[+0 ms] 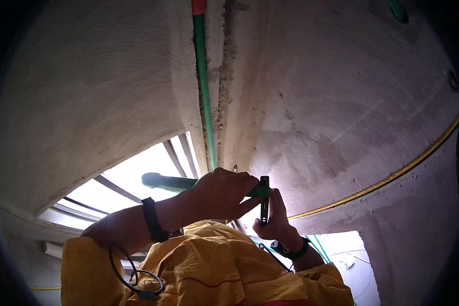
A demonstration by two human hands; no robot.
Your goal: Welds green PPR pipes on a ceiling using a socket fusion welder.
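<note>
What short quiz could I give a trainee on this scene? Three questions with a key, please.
1. Which hand grips the green rod?
2. True or false: the long green pipe has a red section at the top of the picture.
3. Fill in: the narrow bar at the right hand is ____ in colour.

Key
1. The left hand.
2. True.
3. Black.

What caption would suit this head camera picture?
Left hand grips a green bar; right hand holds a slim black piece at the bar's end.
</note>
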